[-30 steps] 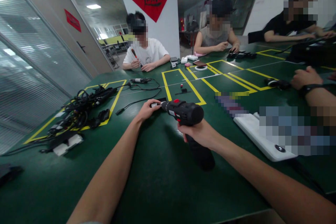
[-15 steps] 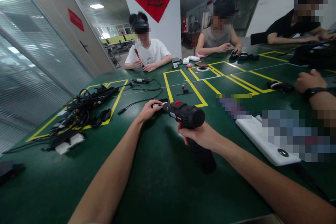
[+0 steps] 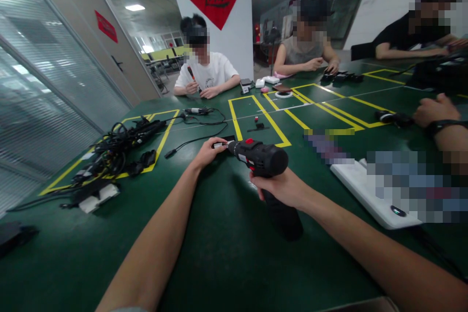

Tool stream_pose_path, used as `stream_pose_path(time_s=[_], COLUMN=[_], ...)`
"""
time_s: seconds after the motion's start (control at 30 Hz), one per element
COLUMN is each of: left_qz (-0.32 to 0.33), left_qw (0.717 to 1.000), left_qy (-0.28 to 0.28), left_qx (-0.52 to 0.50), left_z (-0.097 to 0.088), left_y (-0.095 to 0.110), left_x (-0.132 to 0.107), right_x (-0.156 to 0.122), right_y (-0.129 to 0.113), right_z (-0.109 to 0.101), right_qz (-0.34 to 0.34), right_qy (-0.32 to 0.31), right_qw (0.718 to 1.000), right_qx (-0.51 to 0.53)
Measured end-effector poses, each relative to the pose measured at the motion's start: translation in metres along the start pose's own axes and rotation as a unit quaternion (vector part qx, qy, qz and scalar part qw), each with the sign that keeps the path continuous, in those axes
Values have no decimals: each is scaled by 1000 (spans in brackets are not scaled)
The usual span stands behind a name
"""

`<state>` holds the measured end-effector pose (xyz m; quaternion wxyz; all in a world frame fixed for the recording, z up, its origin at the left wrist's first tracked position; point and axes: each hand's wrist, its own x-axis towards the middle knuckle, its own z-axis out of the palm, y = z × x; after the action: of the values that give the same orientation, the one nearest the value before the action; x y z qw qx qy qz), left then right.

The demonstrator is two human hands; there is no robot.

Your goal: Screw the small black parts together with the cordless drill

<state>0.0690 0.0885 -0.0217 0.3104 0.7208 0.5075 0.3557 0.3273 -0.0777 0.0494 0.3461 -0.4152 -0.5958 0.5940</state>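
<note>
My right hand (image 3: 280,186) is wrapped round the grip of a black cordless drill (image 3: 261,157) with red details. Its chuck points left and away from me, toward my left hand (image 3: 207,153). The fingers of that hand are closed on a small black piece with a white label (image 3: 219,145), held low at the tabletop. The drill's tip meets this piece or stops very close to it; the exact contact is too small to make out. A thin black cable (image 3: 183,145) lies just beyond my left hand.
Tangled black cables (image 3: 120,148) lie at the left, near a black-and-white adapter (image 3: 98,197). A white power bank (image 3: 361,190) is on the right. Small dark parts (image 3: 259,126) sit inside yellow tape (image 3: 276,126). A co-worker's hand (image 3: 437,112) rests at the right; other people sit across the green table (image 3: 226,243).
The camera view has shifted very slightly. Both hands keep their hold, and the drill stays against or close to the small black piece.
</note>
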Motion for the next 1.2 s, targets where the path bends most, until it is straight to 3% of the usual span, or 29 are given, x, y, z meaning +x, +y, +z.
stream_pose_path(time_s=[0.67, 1.2], left_qz=[8, 7], left_qw=[1000, 1000], left_qy=[11, 18], left_qx=[-1, -11], left_z=[1, 2], left_y=[5, 2], left_x=[-1, 0], right_x=[-3, -2], right_y=[-3, -3], right_z=[-4, -1], right_qz=[25, 1], right_qy=[11, 14], right_qw=[999, 1000], right_qx=[-31, 1])
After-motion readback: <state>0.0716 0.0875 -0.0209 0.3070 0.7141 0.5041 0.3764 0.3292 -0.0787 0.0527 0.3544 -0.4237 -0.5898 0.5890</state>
